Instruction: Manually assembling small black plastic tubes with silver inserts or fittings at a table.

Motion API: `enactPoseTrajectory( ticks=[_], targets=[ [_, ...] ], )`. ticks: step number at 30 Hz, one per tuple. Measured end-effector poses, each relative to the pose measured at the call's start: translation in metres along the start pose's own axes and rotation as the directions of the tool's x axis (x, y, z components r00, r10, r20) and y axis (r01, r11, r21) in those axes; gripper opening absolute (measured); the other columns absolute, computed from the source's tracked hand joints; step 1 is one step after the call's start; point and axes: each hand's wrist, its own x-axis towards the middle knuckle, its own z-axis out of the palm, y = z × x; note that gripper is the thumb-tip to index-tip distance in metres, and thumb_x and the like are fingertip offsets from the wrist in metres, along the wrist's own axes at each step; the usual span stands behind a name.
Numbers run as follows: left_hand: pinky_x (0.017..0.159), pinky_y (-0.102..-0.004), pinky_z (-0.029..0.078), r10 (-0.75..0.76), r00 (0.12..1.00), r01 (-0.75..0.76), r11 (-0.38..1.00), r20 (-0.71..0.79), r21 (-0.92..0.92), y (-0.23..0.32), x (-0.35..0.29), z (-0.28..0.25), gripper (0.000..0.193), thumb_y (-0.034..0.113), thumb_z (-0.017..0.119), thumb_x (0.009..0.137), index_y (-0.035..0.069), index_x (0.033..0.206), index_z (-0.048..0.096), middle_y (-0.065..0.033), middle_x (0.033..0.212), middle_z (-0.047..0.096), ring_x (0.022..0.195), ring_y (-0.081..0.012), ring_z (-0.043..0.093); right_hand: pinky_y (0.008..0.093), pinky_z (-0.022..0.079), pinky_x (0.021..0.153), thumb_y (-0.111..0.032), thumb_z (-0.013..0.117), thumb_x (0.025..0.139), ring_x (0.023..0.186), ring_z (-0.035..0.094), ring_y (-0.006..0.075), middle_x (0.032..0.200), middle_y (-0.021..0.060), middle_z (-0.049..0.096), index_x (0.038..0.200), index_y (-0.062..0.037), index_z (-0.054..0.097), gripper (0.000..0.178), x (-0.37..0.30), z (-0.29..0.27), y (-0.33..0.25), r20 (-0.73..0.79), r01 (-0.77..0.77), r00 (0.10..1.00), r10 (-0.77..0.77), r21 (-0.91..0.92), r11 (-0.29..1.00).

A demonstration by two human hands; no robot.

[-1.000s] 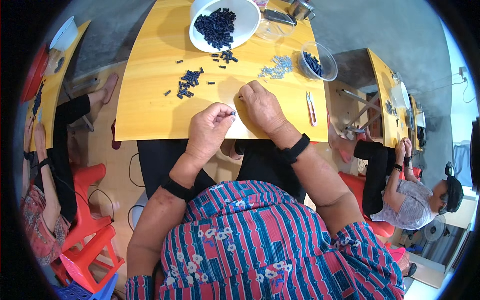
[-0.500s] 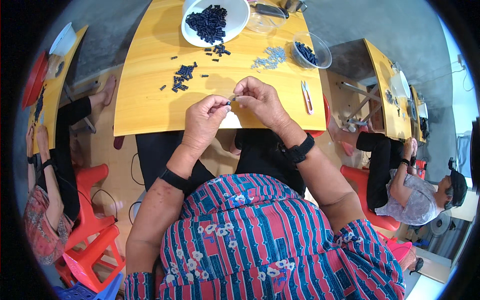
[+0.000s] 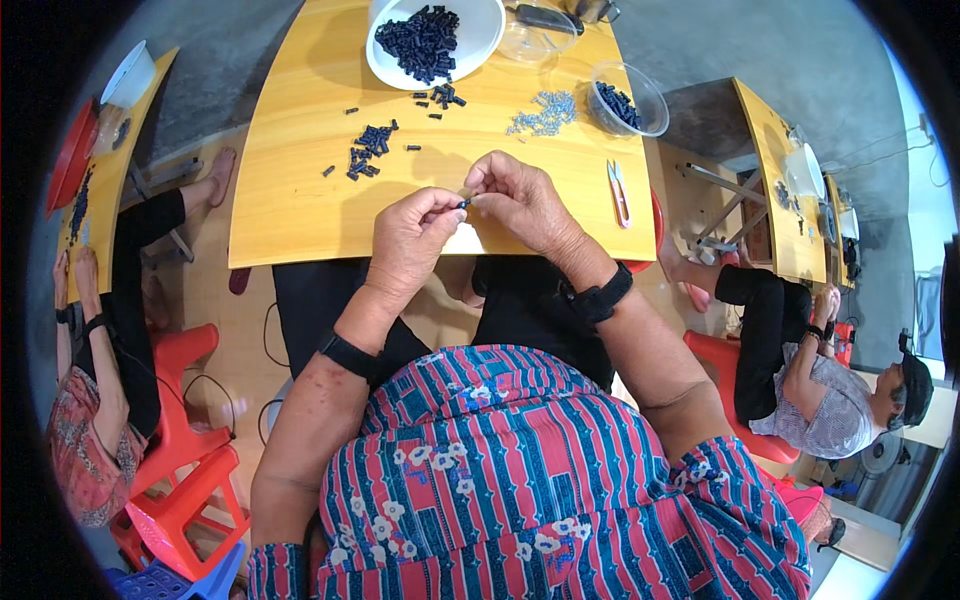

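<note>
My left hand (image 3: 408, 238) pinches a small black cylindrical part (image 3: 464, 204) between thumb and forefinger, just above the table's near edge. From the other side my right hand (image 3: 522, 205) is closed in a pinch, its fingertips meeting the end of that part. Whatever sits between the right fingertips is too small to name. Beyond my hands lies a loose pile of similar black parts (image 3: 368, 147). A scatter of small clear or silvery pieces (image 3: 545, 114) lies farther right.
A white bowl (image 3: 487, 50) of black parts stands at the back, beside a clear container (image 3: 520, 44). Another clear bowl (image 3: 655, 116) holds more parts. Small snips (image 3: 619, 193) lie near the table's right edge. People sit at side tables left and right, by red stools (image 3: 185, 400).
My fingertips have come together, so the right hand's pinch now meets the black part in the left. The rest of the scene is only slightly shifted in view.
</note>
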Motion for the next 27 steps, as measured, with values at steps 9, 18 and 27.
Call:
enactPoseTrajectory(
  ticks=[9, 18, 27],
  targets=[
    [0.068, -0.0206, 0.049, 0.021, 1.0, -0.021, 1.0, -0.001, 0.018, 0.001, 0.0, 0.0, 0.009, 0.004, 0.067, 0.088, -0.001, 0.096, 0.068, 0.0011, 0.08, 0.065, 0.072, -0.0046, 0.057, 0.0212, 0.048, 0.075, 0.009, 0.06, 0.083, 0.081, 0.054, 0.0058, 0.087, -0.0018, 0.056, 0.1, -0.003, 0.056, 0.021, -0.001, -0.004, -0.016, 0.057, -0.007, 0.998, 0.016, -0.154, 0.988],
    [0.067, -0.0215, 0.049, 0.017, 1.0, -0.017, 0.999, -0.005, 0.042, 0.004, 0.0, 0.001, 0.008, 0.004, 0.067, 0.087, -0.001, 0.093, 0.067, -0.0007, 0.078, 0.065, 0.07, -0.0057, 0.057, 0.0386, 0.052, 0.069, 0.004, 0.06, 0.077, 0.076, 0.063, 0.0335, 0.082, 0.0157, 0.062, 0.095, -0.0047, 0.058, 0.021, 0.006, 0.0, -0.025, 0.13, 0.306, 0.95, -0.283, -0.553, 0.775],
    [0.068, -0.0254, 0.052, -0.022, 1.0, 0.023, 0.998, -0.008, 0.062, 0.002, 0.001, 0.0, 0.011, 0.004, 0.068, 0.085, -0.003, 0.094, 0.068, -0.0073, 0.076, 0.068, 0.069, -0.0106, 0.063, 0.0386, 0.053, 0.07, 0.002, 0.063, 0.075, 0.077, 0.065, 0.0348, 0.083, 0.0173, 0.064, 0.09, -0.0045, 0.062, 0.017, 0.006, 0.005, -0.028, 0.066, 0.212, 0.975, -0.211, -0.549, 0.809]
  ],
)
